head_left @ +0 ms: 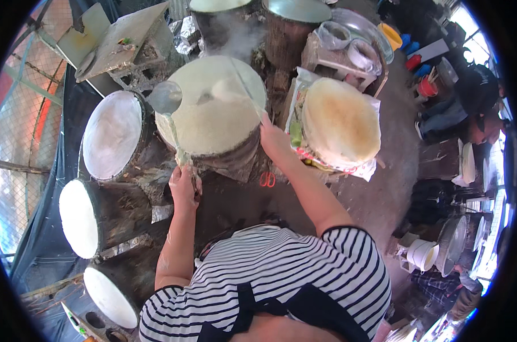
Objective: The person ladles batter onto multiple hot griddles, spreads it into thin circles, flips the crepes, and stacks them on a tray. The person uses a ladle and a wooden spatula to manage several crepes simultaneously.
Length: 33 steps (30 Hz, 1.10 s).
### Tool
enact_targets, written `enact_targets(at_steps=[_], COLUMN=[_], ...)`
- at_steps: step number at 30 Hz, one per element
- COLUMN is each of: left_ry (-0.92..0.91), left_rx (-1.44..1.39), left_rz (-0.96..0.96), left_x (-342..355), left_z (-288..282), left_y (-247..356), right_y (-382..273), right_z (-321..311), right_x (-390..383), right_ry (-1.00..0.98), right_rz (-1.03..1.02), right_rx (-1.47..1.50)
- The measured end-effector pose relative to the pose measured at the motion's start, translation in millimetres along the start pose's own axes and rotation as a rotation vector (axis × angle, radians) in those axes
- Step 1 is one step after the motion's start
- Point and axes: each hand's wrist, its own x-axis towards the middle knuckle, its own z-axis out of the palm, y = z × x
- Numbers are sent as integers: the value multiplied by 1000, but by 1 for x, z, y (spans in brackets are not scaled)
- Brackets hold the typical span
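Observation:
A round griddle (181, 142) on a stove drum lies before me, covered by a wide, pale sheet of batter or thin bread (213, 122). My left hand (184, 187) is closed round the handle of a ladle (167, 97) with a round metal head. That head is over the griddle's left rim. At the right rim my right hand (271, 138) grips a long thin flat stick (242, 80), which slants up across the sheet. Whether the stick touches the sheet, I cannot tell. Right of the griddle sits a stack of large round flatbreads (341, 122) on printed plastic sheeting.
Several more round-topped stoves flank me, one with a pale top (113, 135) close on the left. Steam rises behind the griddle. Orange-handled scissors (267, 179) lie below it. Lined bowls (333, 35) stand on a block at the back right. Another person (469, 105) is at the far right.

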Motion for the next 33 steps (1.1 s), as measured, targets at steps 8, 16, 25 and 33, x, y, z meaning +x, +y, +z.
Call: enact_targets(at_steps=[8,16,25,33], left_ry=[-43,-58,-183,-197], left_rx=[3,482,908,410], left_rz=[-4,296,510,-9], left_x=[7,51,92,46], left_z=[-23,-24,-35,-28], left_y=[1,-1,-19,13], right_y=[-12,-43,-64,-158], right_z=[3,11,112,112], right_x=[12,23,-116,-94], right_ry=[0,-3,194,-33], right_rz=[-183,-260,236,158], right_rx=[-159,-54,836,1077])
